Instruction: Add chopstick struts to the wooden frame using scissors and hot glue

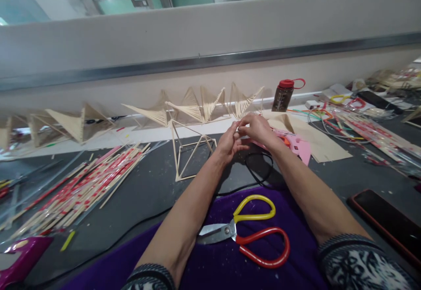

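Where the stick frame point(190, 157) is standing: it is resting on the bench point(141, 185), just left of the left fingers; whether they are touching it, I cannot tell.
Left hand point(229, 143): its fingers are bending toward those of the right hand, tips close together.
Right hand point(256, 128): its fingers are curling and pointing back at the left ones; whether either hand is grasping something small, I cannot tell.
Pink sheet point(301, 148): it is lying just right of the fingers, partly behind the right hand.
Brown paper point(324, 143): it is spreading farther right of them.
Bottle point(283, 99): it is standing upright beyond the fingers, to their right.
Stick models point(74, 125): they are lining up beyond the fingers, mostly leftward.
Scissors point(226, 230): they are lying nearer than the fingers, on purple cloth point(230, 259), handles parting.
Red-marked sticks point(88, 185): they are lying bundled well left of the fingers.
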The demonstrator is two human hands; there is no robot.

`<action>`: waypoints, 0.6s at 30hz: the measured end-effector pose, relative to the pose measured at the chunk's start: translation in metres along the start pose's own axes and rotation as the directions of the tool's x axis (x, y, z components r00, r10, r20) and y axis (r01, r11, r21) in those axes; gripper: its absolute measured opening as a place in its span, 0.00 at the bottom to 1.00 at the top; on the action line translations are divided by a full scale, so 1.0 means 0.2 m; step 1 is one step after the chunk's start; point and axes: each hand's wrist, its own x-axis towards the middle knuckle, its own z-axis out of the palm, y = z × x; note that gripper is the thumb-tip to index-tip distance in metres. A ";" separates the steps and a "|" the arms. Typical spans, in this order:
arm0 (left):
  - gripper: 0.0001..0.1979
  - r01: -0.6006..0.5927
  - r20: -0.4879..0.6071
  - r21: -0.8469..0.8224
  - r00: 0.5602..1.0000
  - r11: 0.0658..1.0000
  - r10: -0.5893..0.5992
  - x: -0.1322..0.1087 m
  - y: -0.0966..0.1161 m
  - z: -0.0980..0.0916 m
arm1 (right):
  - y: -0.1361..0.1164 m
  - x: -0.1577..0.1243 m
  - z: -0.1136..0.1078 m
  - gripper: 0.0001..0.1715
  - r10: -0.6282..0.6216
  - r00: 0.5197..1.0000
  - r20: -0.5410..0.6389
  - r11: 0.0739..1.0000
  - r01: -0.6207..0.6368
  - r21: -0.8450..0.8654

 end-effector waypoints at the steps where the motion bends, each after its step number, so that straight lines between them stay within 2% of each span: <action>1: 0.22 0.009 -0.034 0.047 0.999 0.999 -0.007 0.00 0.00 0.00 | 0.02 0.01 -0.01 0.10 0.020 0.999 -0.041 1.000 -0.020 0.004; 3: 0.21 0.006 -0.134 0.159 0.991 0.987 0.015 -0.01 -0.01 0.01 | 0.08 0.02 -0.03 0.10 0.073 0.992 -0.103 0.997 -0.074 -0.014; 6: 0.16 -0.075 -0.250 0.287 0.957 0.955 0.150 -0.02 -0.02 0.02 | 0.16 0.05 -0.06 0.10 0.178 0.975 -0.136 0.980 -0.188 -0.060; 10: 0.14 -0.300 -0.258 0.337 0.882 0.892 0.394 -0.02 -0.02 0.04 | 0.24 0.05 -0.06 0.13 0.242 0.964 -0.107 0.964 -0.251 -0.088; 14: 0.14 -0.422 -0.259 0.318 0.823 0.849 0.506 -0.03 -0.02 0.05 | 0.24 0.06 -0.03 0.15 0.161 0.985 -0.064 0.975 -0.169 -0.144; 18: 0.12 -0.434 -0.268 0.294 0.818 0.851 0.510 -0.02 -0.02 0.05 | 0.19 0.06 0.00 0.16 0.042 0.999 0.019 0.987 -0.039 -0.153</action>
